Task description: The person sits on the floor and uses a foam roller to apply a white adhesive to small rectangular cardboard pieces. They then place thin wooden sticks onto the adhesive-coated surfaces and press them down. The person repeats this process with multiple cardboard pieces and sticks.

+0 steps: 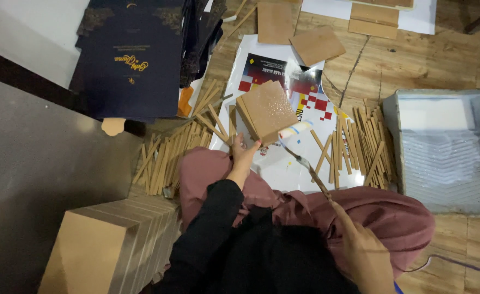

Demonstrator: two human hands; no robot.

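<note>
We list the following, seen from the head camera looking down at a wooden floor

1. Left hand [244, 154]: ours, black sleeve, raised over the pink-clad knee. Its fingers are closed on the near edge of a stack of brown boards [267, 110], holding it tilted up above the printed sheet. The top board's face glistens with wet patches.

2. Right hand [366, 255]: ours, low at the frame's bottom, closed around the handle of a small paint roller [296, 129]. The roller's thin wire frame runs up and left from that hand; its pale sleeve touches the lower right edge of the held stack.

3. Glossy printed sheet [305, 163]: white with red and dark blocks, flat on the floor beneath the stack and roller.

4. Thin wooden strips: one heap [169, 155] left of the sheet, another heap [362, 147] right of it, lying crisscross.

5. Grey roller tray [441, 149]: right of the second heap, holding a white coating.

6. Loose brown boards [317, 44]: flat at the far end of the sheet, with more [373, 20] on white paper beyond.

7. Dark blue printed covers [131, 65]: piled at upper left, well apart from the hands.

8. Tall stack of tan boards [109, 245]: lower left, just beside our knee
</note>
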